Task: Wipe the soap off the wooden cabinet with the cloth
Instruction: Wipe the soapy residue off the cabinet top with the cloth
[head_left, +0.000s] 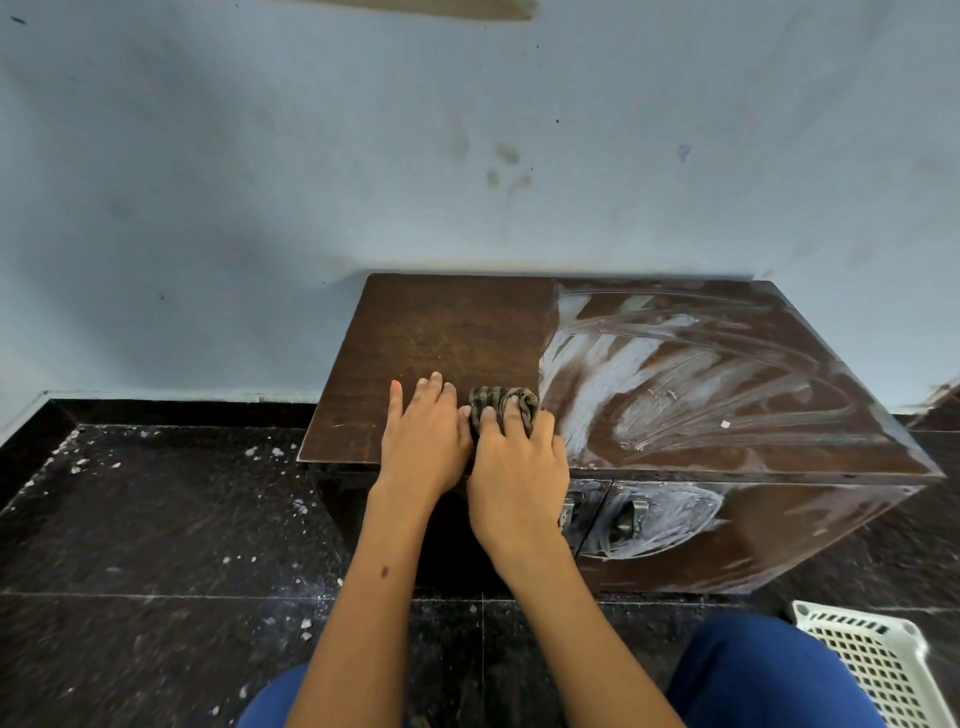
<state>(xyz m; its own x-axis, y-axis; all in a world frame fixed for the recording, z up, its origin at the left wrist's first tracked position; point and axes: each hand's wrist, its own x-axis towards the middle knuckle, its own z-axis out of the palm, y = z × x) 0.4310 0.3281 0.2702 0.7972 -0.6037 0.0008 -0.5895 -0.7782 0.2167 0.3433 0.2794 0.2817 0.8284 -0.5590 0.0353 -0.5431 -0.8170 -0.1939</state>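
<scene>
A low dark wooden cabinet (447, 332) stands against a pale blue wall. White soap streaks (675, 374) cover the right half of its top and part of its front near two metal handles (631, 517). The left half of the top is bare wood. My right hand (517, 467) presses a bunched, striped dark cloth (501, 402) onto the top near the front edge, right at the border of the soapy area. My left hand (423, 431) lies flat on the bare wood beside it, fingers together, touching the right hand.
The floor is black speckled stone (156, 519) with white flecks scattered on it. A white plastic basket (872, 665) sits at the lower right. My knees in blue trousers (769, 670) are at the bottom. Another brown furniture edge (935, 405) shows at far right.
</scene>
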